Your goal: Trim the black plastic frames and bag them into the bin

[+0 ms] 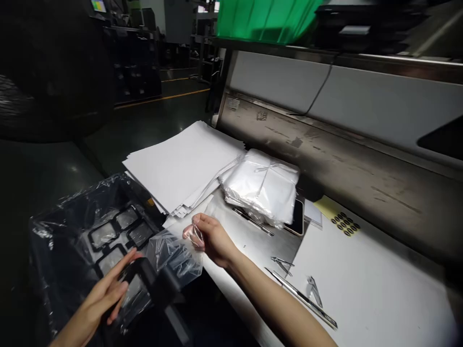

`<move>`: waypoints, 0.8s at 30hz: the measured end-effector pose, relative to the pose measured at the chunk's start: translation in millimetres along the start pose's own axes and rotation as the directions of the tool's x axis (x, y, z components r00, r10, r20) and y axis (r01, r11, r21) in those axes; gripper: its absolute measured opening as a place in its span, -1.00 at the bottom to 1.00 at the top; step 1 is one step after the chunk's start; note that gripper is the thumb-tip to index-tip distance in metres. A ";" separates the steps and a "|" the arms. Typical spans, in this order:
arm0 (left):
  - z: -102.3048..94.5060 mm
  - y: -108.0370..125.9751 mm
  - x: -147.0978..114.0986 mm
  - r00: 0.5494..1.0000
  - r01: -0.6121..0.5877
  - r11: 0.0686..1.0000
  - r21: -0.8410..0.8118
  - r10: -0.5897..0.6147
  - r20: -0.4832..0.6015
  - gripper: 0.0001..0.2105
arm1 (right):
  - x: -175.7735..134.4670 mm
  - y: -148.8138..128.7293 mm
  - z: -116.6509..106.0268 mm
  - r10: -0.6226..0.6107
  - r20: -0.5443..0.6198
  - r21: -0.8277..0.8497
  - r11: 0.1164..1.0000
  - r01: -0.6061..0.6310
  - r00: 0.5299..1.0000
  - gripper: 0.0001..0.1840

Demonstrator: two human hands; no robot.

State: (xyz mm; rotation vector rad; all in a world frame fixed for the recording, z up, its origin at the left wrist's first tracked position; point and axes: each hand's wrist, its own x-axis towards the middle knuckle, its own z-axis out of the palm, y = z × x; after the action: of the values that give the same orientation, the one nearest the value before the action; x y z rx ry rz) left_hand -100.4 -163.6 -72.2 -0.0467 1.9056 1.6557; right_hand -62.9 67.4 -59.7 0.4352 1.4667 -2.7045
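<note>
My left hand (103,294) is closed around a black plastic part (161,284), which is smeared by motion, so its full shape is unclear. Between the fingers of my right hand (215,238) is the edge of a clear plastic bag (175,253). The bag hangs down beside the black part; whether the part reaches inside it I cannot tell. Under my left hand, a black bin (48,250) lined with clear film holds several black frames (103,235) with pale middles.
A stack of white sheets (184,159) and a tied bundle of clear bags (262,180) lie on the bench. Nearby are a pen (253,221), a phone (298,217), tweezers (302,296), nail clippers (314,290) and a yellow sheet of black oval stickers (345,222). A green bin (265,19) sits above.
</note>
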 end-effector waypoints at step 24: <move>-45.8 -37.8 10.2 0.986 0.148 0.953 0.265 -0.162 0.031 -0.42 | -19.6 77.9 82.7 -0.009 0.600 -0.687 0.506 0.521 0.800 -0.88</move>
State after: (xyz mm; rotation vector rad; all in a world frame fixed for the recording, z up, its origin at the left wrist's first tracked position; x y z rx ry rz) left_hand -112.4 -209.9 -108.8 -0.0448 2.0102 1.2804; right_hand -50.3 -46.1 -75.7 -0.6189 2.4578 -1.6144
